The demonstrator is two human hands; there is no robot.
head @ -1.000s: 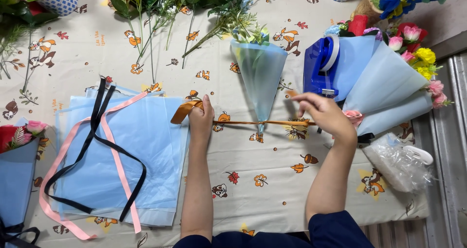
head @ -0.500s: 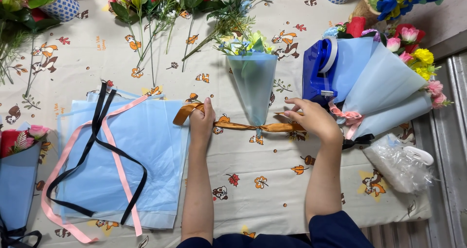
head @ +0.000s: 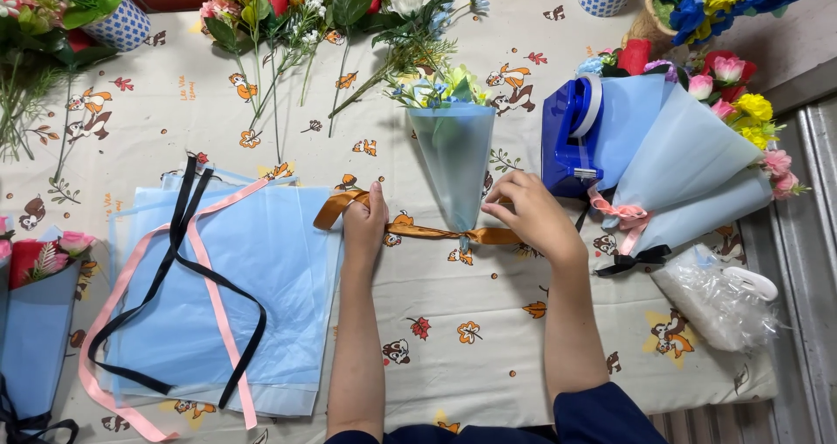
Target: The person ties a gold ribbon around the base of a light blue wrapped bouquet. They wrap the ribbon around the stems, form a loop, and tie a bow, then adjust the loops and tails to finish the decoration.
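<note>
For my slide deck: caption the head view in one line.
Both hands, left hand and right hand, pull a brown ribbon across the tip of a blue-wrapped bouquet.

Patterned tablecloth (head: pixel 488 322), blue wrapping sheets (head: pixel 279 270), loose flowers (head: pixel 288 26), bouquets (head: pixel 689 165)

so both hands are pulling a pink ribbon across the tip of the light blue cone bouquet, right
Not quite: the ribbon is golden brown, not pink. The head view shows the left hand and the right hand each holding an end of it across the narrow tip of the light blue cone bouquet. The pink ribbon lies untouched on the blue wrapping sheets to the left.
</note>
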